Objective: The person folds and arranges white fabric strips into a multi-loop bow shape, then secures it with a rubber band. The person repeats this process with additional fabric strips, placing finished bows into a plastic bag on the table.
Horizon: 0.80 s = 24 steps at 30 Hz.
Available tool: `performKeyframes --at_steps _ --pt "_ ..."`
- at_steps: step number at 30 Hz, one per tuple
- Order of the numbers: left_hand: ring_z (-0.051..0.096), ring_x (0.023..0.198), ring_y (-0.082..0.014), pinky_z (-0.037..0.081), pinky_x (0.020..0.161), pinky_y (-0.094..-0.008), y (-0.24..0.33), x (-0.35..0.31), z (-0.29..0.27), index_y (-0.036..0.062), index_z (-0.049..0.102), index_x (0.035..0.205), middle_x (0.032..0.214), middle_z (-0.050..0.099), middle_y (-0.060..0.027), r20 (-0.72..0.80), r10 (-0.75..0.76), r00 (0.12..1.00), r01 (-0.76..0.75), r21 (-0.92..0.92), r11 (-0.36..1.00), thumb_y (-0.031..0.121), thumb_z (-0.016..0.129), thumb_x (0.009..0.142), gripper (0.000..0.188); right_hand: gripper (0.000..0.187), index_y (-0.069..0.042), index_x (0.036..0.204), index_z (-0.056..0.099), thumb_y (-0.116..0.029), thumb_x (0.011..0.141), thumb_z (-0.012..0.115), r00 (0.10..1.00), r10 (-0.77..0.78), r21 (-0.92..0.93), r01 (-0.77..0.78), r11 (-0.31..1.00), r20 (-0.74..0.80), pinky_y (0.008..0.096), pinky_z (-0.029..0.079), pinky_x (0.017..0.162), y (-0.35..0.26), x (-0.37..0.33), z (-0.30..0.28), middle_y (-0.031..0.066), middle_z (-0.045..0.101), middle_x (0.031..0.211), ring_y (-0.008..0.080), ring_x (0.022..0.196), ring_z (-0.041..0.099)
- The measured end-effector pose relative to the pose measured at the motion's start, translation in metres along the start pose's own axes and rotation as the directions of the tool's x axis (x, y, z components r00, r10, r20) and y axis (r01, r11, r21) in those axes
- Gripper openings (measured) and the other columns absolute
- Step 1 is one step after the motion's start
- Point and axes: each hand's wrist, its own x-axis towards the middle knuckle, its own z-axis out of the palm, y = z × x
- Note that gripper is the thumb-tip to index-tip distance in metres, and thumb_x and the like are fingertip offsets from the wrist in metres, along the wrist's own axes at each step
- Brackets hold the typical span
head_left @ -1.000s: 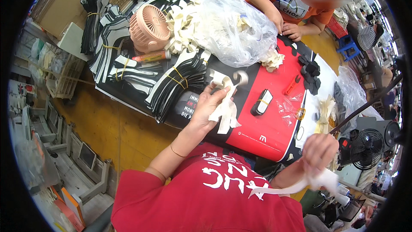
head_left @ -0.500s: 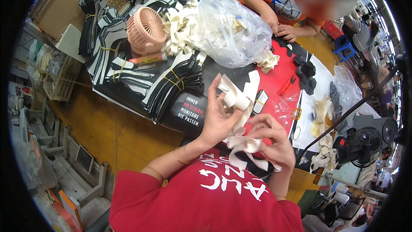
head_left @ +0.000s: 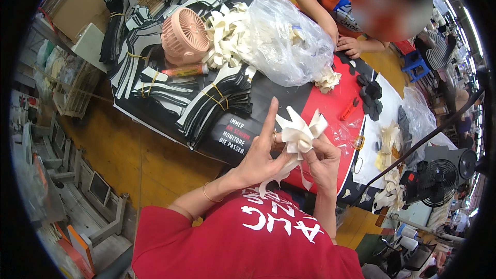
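The cream strips (head_left: 299, 137) are located between the two hands, above the near edge of the tabletop. They are thin, pliable and matt, gathered at the middle into a fanned, looped cluster; loose ends hang below. Left hand (head_left: 261, 157): thumb pressed against the cluster, index extended upward, remaining fingers partly hidden; the hand grips the strips. Right hand (head_left: 323, 163): fingers pinching the cluster from the opposite side.

The tabletop (head_left: 268, 98) carries a smooth printed covering with black and red areas. The hands and strips obscure part of it. Beyond the left hand lies a banded bundle (head_left: 212, 106) of flat, curved black-and-white pieces; similar bundles lie farther left. Right of the strips, red snips (head_left: 349, 108) rest just beside flat black pieces (head_left: 370, 95). A black rod (head_left: 429, 126) crosses the view at right, in front of a black fan (head_left: 439, 178).

Farther back stand a ribbed pink plastic fan (head_left: 186, 36), a tangled cream pile (head_left: 227, 33) and a crumpled translucent bag (head_left: 289, 41), which overlaps the pile. A co-worker's hands (head_left: 351, 46) rest at the far edge. The floor (head_left: 113, 155) is yellow; a blue stool (head_left: 415, 66) stands beyond.
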Motion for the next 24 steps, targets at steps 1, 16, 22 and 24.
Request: performKeyframes --at_steps 1,16,22,24 --pt "0.066 0.092 -0.0223 0.051 0.083 -0.0336 0.0 -0.002 0.0 0.005 -0.016 0.147 0.101 0.066 -0.0194 -0.043 -0.009 0.999 0.007 -0.045 0.999 -0.006 0.053 0.084 0.093 0.023 0.005 0.105 0.066 -0.004 0.084 0.07 0.999 0.024 0.023 -0.023 0.999 -0.039 0.0196 0.044 0.064 0.001 0.002 0.003 0.0072 0.063 0.097 0.0088 0.081 0.06" --pt "0.04 0.127 -0.0262 0.032 0.106 -0.0386 -0.027 -0.025 -0.027 0.005 -0.015 0.146 0.138 0.037 -0.0195 -0.088 -0.064 0.994 -0.003 -0.616 0.788 0.022 0.063 0.085 0.1 0.082 -0.008 0.145 0.018 -0.005 0.082 0.071 0.985 -0.174 -0.099 0.175 0.98 0.019 0.0297 0.05 0.086 -0.012 0.026 0.055 0.0119 0.06 0.112 0.0196 0.101 0.061" --pt "0.053 0.111 -0.015 0.046 0.092 -0.0311 -0.028 -0.03 -0.047 0.0026 0.033 0.136 0.122 0.052 -0.01 0.25 -0.182 0.951 0.309 -0.738 0.6 0.025 0.066 0.088 0.062 0.081 -0.004 0.147 0.022 0.001 0.081 0.068 0.967 -0.091 0.118 0.064 0.991 0.239 0.0323 0.046 0.092 -0.022 0.046 0.07 0.0153 0.046 0.13 0.0195 0.105 0.057" --pt "0.056 0.104 -0.0121 0.047 0.09 -0.029 -0.025 -0.028 -0.061 0.0023 0.043 0.127 0.109 0.059 -0.0064 0.255 -0.25 0.934 0.352 -0.544 0.761 0.01 0.062 0.091 0.041 0.075 -0.006 0.146 0.028 -0.003 0.081 0.067 0.936 -0.095 -0.231 0.181 0.956 0.34 0.0341 0.042 0.095 -0.028 0.057 0.072 0.0145 0.05 0.127 0.023 0.108 0.049"
